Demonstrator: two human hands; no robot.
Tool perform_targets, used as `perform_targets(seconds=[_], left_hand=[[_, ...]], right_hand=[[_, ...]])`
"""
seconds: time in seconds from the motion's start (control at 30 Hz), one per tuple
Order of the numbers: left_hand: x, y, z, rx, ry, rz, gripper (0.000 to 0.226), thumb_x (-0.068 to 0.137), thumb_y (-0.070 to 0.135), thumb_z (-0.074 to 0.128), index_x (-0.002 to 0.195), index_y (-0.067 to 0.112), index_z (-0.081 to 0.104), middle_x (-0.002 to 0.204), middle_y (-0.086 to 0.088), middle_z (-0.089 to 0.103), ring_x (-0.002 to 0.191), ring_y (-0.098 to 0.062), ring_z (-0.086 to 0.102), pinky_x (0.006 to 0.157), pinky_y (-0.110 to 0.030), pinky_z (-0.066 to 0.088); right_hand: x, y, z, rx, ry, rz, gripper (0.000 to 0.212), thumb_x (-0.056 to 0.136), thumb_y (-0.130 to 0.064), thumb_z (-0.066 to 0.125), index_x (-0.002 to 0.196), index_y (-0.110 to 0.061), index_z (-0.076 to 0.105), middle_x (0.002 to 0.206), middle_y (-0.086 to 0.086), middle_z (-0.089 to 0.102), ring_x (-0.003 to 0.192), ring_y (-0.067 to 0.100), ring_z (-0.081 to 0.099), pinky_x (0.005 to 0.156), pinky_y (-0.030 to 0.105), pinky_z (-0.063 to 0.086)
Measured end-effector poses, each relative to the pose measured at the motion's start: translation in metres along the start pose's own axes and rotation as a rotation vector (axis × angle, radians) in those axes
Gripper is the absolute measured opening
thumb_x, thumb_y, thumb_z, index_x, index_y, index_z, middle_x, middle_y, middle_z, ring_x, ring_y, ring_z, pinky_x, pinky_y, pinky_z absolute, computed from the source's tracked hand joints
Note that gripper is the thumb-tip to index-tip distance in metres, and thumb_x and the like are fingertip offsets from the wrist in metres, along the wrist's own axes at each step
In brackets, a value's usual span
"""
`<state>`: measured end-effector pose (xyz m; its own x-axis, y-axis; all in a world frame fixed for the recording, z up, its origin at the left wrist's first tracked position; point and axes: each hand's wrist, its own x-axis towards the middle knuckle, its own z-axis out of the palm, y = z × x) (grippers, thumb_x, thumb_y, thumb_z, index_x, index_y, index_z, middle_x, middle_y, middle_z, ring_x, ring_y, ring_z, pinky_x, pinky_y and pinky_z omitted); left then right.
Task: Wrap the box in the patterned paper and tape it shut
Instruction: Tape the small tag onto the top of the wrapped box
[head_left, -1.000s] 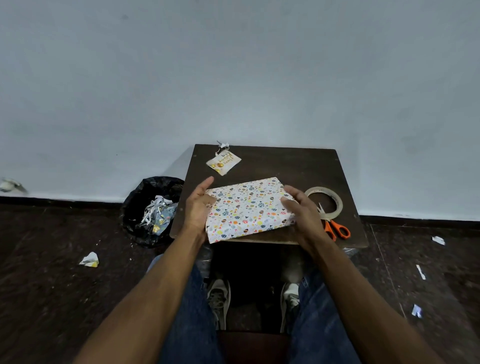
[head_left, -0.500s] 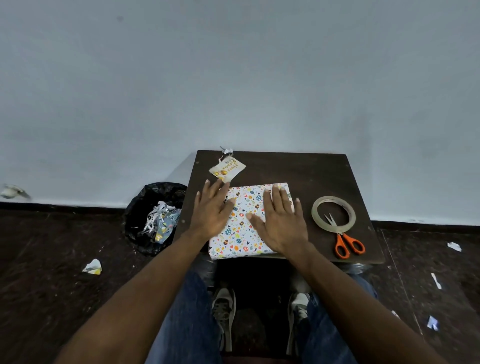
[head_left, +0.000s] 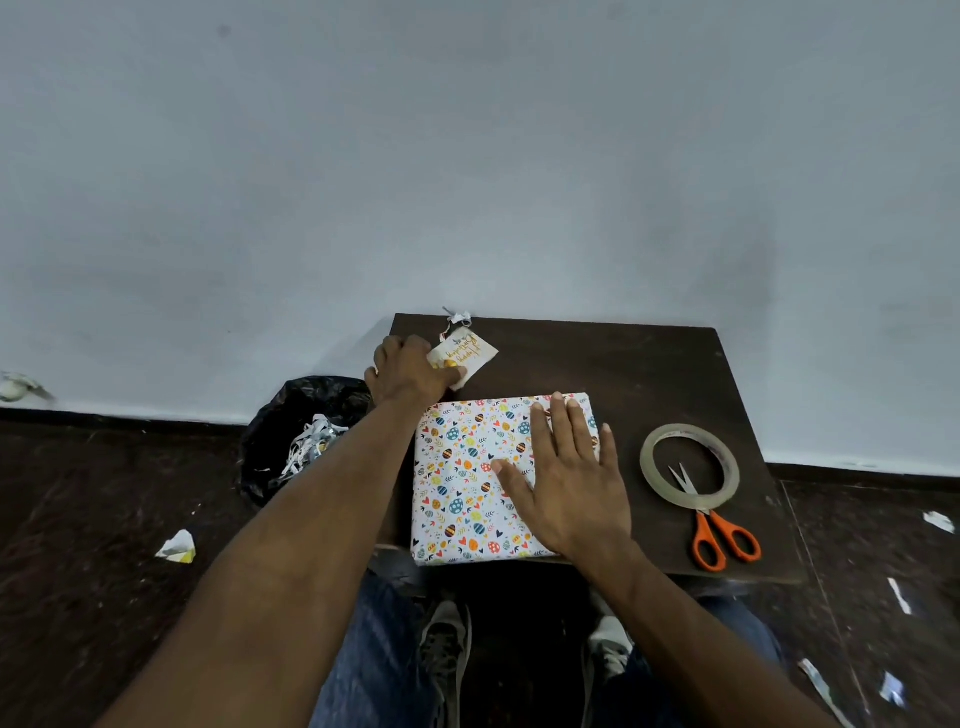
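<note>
Flat rectangular box wrapped in white paper with coloured egg pattern (head_left: 470, 478) lies on the dark brown wooden table (head_left: 597, 358), at its near edge. Right hand (head_left: 569, 480) rests flat on the box, fingers straight and spread. Left hand (head_left: 408, 371) grips the small cream gift tag (head_left: 465, 356) at the table's far left corner. Clear tape roll (head_left: 690, 465) and orange-handled scissors (head_left: 722, 535) lie right of the box, scissor tips inside the roll

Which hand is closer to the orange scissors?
Right. The right hand lies flat on the wrapped box beside the scissors; the left hand is far across, at the gift tag.
</note>
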<state>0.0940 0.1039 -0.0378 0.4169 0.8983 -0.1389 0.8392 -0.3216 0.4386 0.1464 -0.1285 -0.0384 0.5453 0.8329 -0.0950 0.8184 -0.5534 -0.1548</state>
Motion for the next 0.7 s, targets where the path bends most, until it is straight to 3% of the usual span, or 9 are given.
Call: perform_targets(seconds=[0.23, 0.37, 0.47, 0.53, 0.57, 0.7], left_hand=[[0.010, 0.001, -0.006, -0.067, -0.068, -0.041, 0.056, 0.068, 0.044, 0.086, 0.114, 0.021, 0.064, 0.131, -0.005, 0.055, 0.124, -0.026, 0.049, 0.107, -0.045, 0.036], [0.005, 0.003, -0.010, -0.112, -0.077, 0.009, 0.037, 0.072, 0.035, 0.085, 0.093, 0.026, 0.056, 0.113, 0.004, 0.063, 0.117, -0.021, 0.055, 0.115, -0.050, 0.022], [-0.006, 0.001, -0.015, -0.264, -0.094, 0.077, 0.039, 0.067, 0.027, 0.089, 0.080, 0.027, 0.053, 0.089, 0.011, 0.059, 0.099, -0.021, 0.060, 0.097, -0.043, 0.044], [-0.013, 0.000, -0.018, -0.382, -0.124, 0.123, 0.036, 0.069, 0.015, 0.087, 0.088, 0.021, 0.058, 0.085, 0.011, 0.060, 0.088, -0.016, 0.059, 0.075, -0.029, 0.048], [-0.017, -0.001, -0.020, -0.406, -0.139, 0.144, 0.034, 0.072, 0.011, 0.085, 0.095, 0.018, 0.060, 0.090, 0.008, 0.064, 0.087, -0.014, 0.059, 0.072, -0.026, 0.047], [-0.023, -0.001, -0.024, -0.388, -0.218, 0.161, 0.043, 0.082, 0.003, 0.071, 0.122, 0.015, 0.062, 0.119, -0.003, 0.067, 0.105, -0.018, 0.062, 0.084, -0.030, 0.049]], right_hand=[[0.000, 0.000, -0.001, 0.000, 0.006, 0.000, 0.085, 0.091, -0.071, 0.000, 0.159, -0.018, -0.003, 0.165, 0.004, -0.015, 0.151, 0.021, -0.017, 0.121, 0.049, -0.007], [0.000, -0.001, -0.002, 0.005, 0.000, 0.006, 0.086, 0.090, -0.070, -0.001, 0.158, -0.018, -0.003, 0.165, 0.004, -0.015, 0.151, 0.020, -0.016, 0.121, 0.049, -0.006], [0.000, -0.001, -0.002, 0.005, -0.001, 0.007, 0.086, 0.090, -0.071, -0.001, 0.158, -0.019, -0.002, 0.165, 0.004, -0.015, 0.151, 0.020, -0.016, 0.122, 0.049, -0.004], [0.000, -0.001, -0.002, 0.015, 0.002, 0.009, 0.086, 0.090, -0.071, 0.000, 0.158, -0.019, -0.001, 0.165, 0.004, -0.013, 0.151, 0.021, -0.015, 0.121, 0.049, -0.004], [0.000, -0.001, -0.002, 0.015, 0.000, 0.009, 0.087, 0.089, -0.072, -0.001, 0.158, -0.019, -0.001, 0.165, 0.004, -0.013, 0.151, 0.021, -0.015, 0.121, 0.049, -0.004], [0.000, -0.002, -0.003, 0.004, -0.015, 0.014, 0.092, 0.084, -0.074, -0.009, 0.158, -0.019, -0.003, 0.165, 0.004, -0.015, 0.151, 0.021, -0.016, 0.121, 0.050, -0.004]])
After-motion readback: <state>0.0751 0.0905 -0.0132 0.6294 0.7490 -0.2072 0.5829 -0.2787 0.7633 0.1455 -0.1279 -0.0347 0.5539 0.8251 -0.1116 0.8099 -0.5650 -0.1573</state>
